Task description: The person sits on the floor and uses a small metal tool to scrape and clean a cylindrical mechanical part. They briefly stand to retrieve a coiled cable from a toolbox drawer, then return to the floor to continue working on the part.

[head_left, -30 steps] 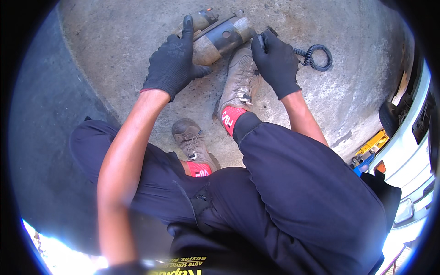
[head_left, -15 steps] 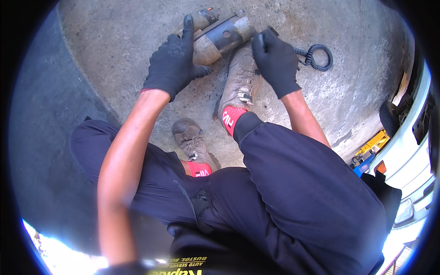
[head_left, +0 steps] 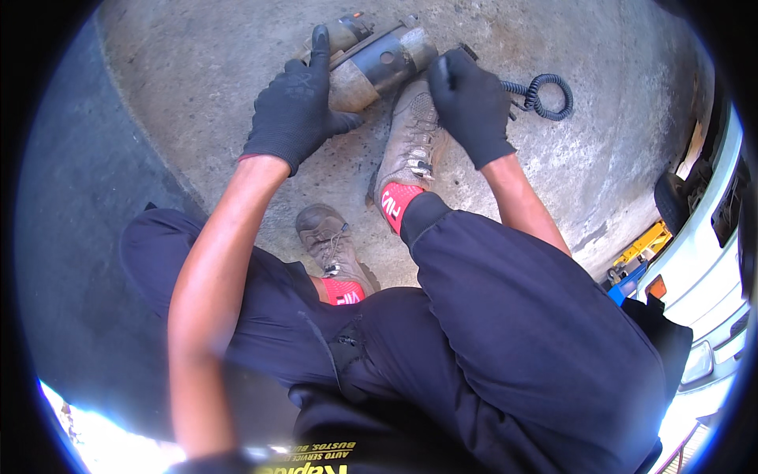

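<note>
On the concrete floor lies a worn cylindrical motor with a smaller cylinder alongside, like a starter motor (head_left: 383,65). Its body is dark in the middle and tan at the near end, with a round hole in its side. My left hand (head_left: 296,110), in a black glove, grips the near left end, one finger stretched along it and the thumb at its lower side. Beside the opposite end, my gloved right hand (head_left: 471,103) is closed; what it holds is mostly hidden. A dark ridged piece (head_left: 468,52) shows past its knuckles, and a black coiled cord (head_left: 550,96) trails out on its right.
My right shoe (head_left: 410,130) is against or very near the motor, and the left shoe (head_left: 325,237) is planted nearer. At right are a white vehicle (head_left: 703,292), a black tyre (head_left: 671,204) and a yellow and blue piece of equipment (head_left: 643,245). Darker floor (head_left: 87,197) lies at left.
Both hands and the motor have shifted very slightly left in the picture. The grips look the same.
</note>
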`<state>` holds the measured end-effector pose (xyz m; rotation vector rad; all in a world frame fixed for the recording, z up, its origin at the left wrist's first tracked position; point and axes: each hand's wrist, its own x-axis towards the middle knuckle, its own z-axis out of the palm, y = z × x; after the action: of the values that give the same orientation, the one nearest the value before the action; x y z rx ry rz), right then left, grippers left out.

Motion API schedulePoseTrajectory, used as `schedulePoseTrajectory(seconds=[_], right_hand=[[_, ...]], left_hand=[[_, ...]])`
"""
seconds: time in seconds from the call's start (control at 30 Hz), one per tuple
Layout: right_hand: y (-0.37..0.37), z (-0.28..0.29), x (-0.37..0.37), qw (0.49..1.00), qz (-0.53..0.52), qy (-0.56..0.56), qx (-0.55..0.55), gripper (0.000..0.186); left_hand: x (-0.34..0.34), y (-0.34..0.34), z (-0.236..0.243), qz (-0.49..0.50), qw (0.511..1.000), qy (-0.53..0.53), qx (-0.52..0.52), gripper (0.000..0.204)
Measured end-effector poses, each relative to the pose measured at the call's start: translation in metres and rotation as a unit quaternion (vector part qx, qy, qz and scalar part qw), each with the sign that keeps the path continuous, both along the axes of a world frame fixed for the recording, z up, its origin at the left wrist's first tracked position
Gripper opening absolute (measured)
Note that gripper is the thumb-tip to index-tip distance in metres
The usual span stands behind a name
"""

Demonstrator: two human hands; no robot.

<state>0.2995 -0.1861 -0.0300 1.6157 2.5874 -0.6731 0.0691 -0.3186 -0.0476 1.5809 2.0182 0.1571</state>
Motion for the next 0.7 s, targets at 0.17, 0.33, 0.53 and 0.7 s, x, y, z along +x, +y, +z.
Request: schedulePoseTrajectory(seconds=[0.17, 0.33, 0.53, 0.7], right_hand=[[-0.008, 0.005, -0.001, 1.0, 0.015, 0.005, -0.01, 0.027], [-0.005, 0.0, 0.002, 1.0, 0.008, 0.002, -0.008, 0.029], [0.011, 0.008, -0.004, 0.999, 0.026, -0.03, 0.022, 0.029], [0.039, 0.037, -0.023, 0.983, 0.17, -0.057, 0.028, 0.031]], left_hand=[[-0.001, 0.001, 0.001, -0.001, 1.0, -0.002, -0.007, 0.138], [0.0, 0.004, 0.002, 0.005, 0.999, -0.01, -0.032, 0.138], [0.0, 0.004, 0.007, 0.012, 0.999, -0.017, -0.039, 0.137], [-0.001, 0.004, 0.006, 0.003, 0.999, -0.021, -0.026, 0.136]])
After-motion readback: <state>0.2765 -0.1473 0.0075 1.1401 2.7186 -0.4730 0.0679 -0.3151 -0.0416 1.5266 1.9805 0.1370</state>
